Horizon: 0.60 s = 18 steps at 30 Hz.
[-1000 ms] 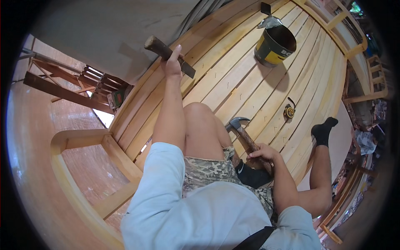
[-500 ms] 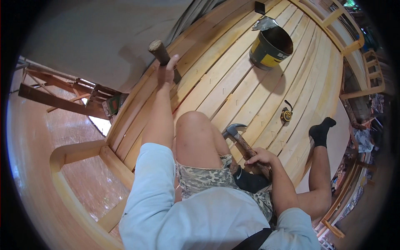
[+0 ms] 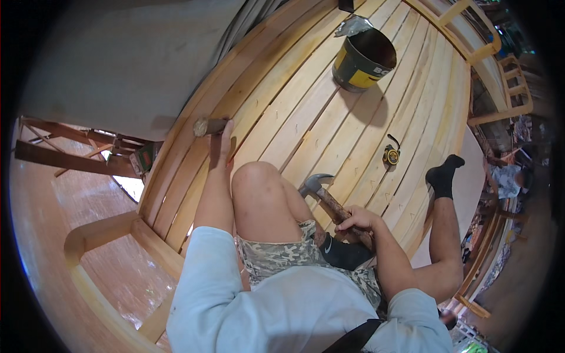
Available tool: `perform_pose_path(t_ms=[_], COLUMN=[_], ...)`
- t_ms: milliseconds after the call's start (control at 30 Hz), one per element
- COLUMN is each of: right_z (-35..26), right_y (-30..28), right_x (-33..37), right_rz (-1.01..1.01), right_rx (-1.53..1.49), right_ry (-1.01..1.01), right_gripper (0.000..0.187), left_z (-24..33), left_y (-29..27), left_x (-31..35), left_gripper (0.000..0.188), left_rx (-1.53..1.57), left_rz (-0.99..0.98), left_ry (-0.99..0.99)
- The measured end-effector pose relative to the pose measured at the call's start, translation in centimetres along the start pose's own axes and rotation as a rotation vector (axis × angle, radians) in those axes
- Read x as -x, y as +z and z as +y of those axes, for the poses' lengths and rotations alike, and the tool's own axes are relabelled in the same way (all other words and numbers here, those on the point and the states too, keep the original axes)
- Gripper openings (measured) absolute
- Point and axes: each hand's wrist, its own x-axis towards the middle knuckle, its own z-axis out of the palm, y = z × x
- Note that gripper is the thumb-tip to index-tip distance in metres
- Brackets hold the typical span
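Planks: pale, smooth curved wood strips (image 3: 306, 117) filling the frame's centre.
Left hand (image 3: 222, 144): arm stretched up-left, grip closed around one short round wooden block (image 3: 207, 126) pressed on the planks.
Right hand (image 3: 356, 219): lower centre, grip wrapped around one claw hammer (image 3: 321, 191), wooden handle, steel head.
Others: one dark bucket (image 3: 364, 59) upper right; one yellow tape measure (image 3: 390, 155).

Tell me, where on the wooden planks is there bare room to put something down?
The widest bare patch of planks lies between the left hand and the bucket. Another lies between the bucket and the tape measure. It is crowded lower down, around the knee, the hammer in the right hand and the socked foot.
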Motion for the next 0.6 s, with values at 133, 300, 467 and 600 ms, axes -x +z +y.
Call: perform_pose_path(t_ms=[133,300,467,600], right_z=[-1.3,-1.3,-1.8,-3.1], right_y=[0.7,0.8,0.7,1.5], right_x=[-0.3,-0.2,0.2,-1.4], right_rz=[-0.018,-0.04,-0.042,-0.089], right_rx=[0.093,-0.08,-0.113,-0.013], right_ry=[-0.012,0.028,0.057,0.123], right_gripper=[0.034,0.038,0.045,0.049], left_z=[-2.4,-3.2,-0.7,-6.2], left_y=[-1.6,-1.5,0.1,-2.1], left_x=[0.6,1.2,2.1,0.9], left_gripper=[0.031,0.063,0.048,0.033], left_rx=[0.058,-0.447,-0.65,-0.632], left_rz=[0.089,0.061,0.128,0.254], left_ry=[-0.117,-0.168,-0.17,0.096])
